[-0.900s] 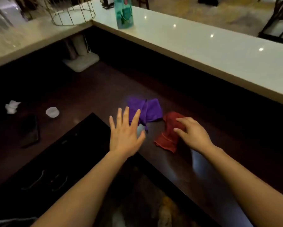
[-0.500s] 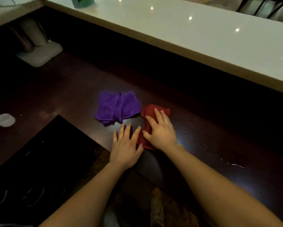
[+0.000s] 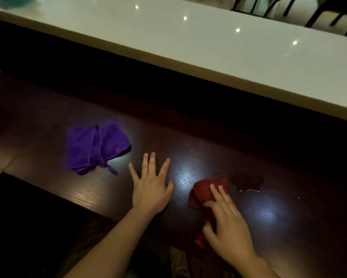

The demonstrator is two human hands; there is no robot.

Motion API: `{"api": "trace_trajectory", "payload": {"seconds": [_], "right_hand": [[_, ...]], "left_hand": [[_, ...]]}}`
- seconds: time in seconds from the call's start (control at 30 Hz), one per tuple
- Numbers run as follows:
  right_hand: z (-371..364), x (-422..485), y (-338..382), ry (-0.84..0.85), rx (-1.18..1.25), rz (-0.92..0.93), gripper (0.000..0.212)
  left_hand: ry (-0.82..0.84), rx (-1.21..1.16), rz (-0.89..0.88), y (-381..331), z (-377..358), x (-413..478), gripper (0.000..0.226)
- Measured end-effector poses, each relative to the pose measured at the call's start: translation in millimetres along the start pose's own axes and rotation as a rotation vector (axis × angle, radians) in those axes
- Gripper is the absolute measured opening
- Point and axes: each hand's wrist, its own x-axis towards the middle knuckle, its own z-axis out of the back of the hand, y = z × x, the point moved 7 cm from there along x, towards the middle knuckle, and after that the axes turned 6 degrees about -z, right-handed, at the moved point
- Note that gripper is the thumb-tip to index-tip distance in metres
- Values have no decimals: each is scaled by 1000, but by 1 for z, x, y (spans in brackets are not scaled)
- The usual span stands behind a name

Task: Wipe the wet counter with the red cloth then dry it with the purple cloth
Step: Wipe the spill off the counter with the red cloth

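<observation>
My right hand [image 3: 226, 223] presses down on the crumpled red cloth [image 3: 203, 190] on the dark wooden counter [image 3: 218, 153]. A wet patch [image 3: 246, 182] glistens just beyond the cloth, to its right. My left hand [image 3: 150, 185] lies flat on the counter with fingers spread, holding nothing. The purple cloth [image 3: 94, 147] lies loosely folded to the left of both hands, untouched.
A raised white countertop [image 3: 188, 43] runs along the far side, above a dark wall. A black recessed surface [image 3: 28, 217] borders the counter at the lower left. Chair legs [image 3: 289, 7] stand beyond the white top.
My right hand has slid the red cloth to the right, away from the purple cloth and toward the wet patch. My left hand stays flat on the counter. The view has shifted right.
</observation>
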Motion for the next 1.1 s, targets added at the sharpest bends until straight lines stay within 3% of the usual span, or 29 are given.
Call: {"api": "trace_trajectory", "payload": {"seconds": [0.1,0.17,0.37,0.47,0.63,0.9,1.1], "right_hand": [[5,46,-1,-132,16,-175,33],[1,67,3,-158,-1,-267,39],[-21,2,13,-92,-133,-6,48],[-8,-2,-14,-145,-117,-141,51],[5,58,-19,-227,-66,-344,50],[-11,-19,-9,-140,-110,-54,49],[11,79,-32,-259,-64,-314,46]], "left_hand": [[7,25,59,-8,-6,10,68],[3,42,39,-8,-7,10,69],[-24,28,-73,-10,-9,11,68],[-34,35,-201,-18,-11,10,63],[-23,30,-165,-17,-8,12,60],[-72,10,-138,-12,-10,13,53],[-86,18,-127,-13,-9,12,53]]}}
